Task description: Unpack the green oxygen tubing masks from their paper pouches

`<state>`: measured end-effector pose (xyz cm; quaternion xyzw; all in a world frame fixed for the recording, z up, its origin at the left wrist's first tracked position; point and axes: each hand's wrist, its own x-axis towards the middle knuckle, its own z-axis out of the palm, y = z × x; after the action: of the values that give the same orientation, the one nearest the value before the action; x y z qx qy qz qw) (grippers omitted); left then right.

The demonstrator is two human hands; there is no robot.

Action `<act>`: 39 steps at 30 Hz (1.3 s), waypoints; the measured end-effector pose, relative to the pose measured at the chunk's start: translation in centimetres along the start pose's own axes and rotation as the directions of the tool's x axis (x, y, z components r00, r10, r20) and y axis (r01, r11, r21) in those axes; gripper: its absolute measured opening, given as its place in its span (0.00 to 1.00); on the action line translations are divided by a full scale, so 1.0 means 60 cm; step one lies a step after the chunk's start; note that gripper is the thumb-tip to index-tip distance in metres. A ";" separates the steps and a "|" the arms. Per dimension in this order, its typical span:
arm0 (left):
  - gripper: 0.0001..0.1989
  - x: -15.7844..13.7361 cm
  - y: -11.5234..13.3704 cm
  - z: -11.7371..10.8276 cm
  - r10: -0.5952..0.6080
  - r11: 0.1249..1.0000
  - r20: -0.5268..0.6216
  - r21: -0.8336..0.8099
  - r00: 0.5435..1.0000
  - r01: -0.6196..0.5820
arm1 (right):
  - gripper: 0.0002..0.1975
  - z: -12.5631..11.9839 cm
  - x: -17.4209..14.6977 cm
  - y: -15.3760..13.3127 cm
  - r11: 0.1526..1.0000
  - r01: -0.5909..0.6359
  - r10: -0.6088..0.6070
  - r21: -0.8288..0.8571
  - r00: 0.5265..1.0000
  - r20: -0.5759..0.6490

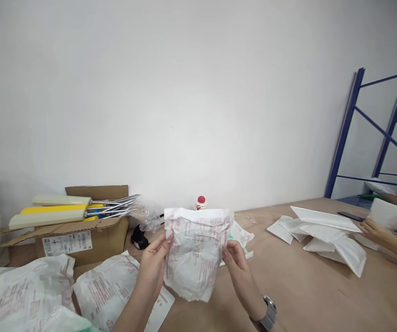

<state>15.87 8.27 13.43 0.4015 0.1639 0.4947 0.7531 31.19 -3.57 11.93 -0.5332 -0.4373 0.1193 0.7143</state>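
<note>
A white paper pouch with red print (196,256) hangs upright in front of me, its bottom crumpled and rounded. My left hand (157,256) pinches its left edge and my right hand (235,258) pinches its right edge; a watch is on that wrist. What the pouch contains, if anything, is hidden. Behind it, partly covered, lie more white packets (242,235) with a bit of green. To the left, near my left forearm, rest a similar printed pouch (106,290) and a larger one (25,295).
An open cardboard box (105,240) holds yellow and pale-handled metal tools (56,214). A red-topped bottle (201,202) stands by the wall. White flat packets (323,235) are piled at right, near another person's hand (378,233). A blue rack (345,133) rises behind.
</note>
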 end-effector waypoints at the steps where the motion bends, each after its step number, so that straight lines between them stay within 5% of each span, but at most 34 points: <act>1: 0.20 0.002 0.005 -0.003 0.002 1.000 -0.018 -0.014 1.000 -0.002 | 0.12 -0.003 0.002 -0.005 0.999 0.024 -0.024 -0.036 1.000 0.008; 9: 0.21 -0.010 -0.007 0.015 -0.047 0.999 0.021 0.008 0.999 0.047 | 0.13 0.010 0.012 -0.009 0.904 0.327 -0.314 -0.276 0.945 0.091; 22: 0.24 0.001 0.001 0.000 0.055 0.989 0.000 0.141 0.999 -0.054 | 0.17 0.030 0.024 -0.016 0.922 0.254 -0.291 -0.292 0.953 -0.088; 29: 0.42 0.012 -0.016 -0.015 -0.059 0.898 0.230 0.437 0.971 -0.049 | 0.17 -0.029 0.068 -0.045 0.988 0.142 -0.118 0.067 0.955 -0.273; 36: 0.32 -0.027 -0.076 -0.043 -0.332 0.661 0.272 0.750 0.903 0.017 | 0.16 -0.116 0.069 -0.076 0.960 0.234 -0.139 0.155 0.876 -0.462; 39: 0.25 -0.020 -0.069 -0.048 -0.339 0.653 0.296 0.758 0.893 -0.004 | 0.17 -0.140 0.063 -0.068 0.967 0.158 -0.041 0.201 0.873 -0.486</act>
<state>16.03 7.68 8.26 0.7494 0.2251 0.2150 0.5844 38.55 -8.33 16.93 -0.4345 -0.2572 -0.0023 0.8631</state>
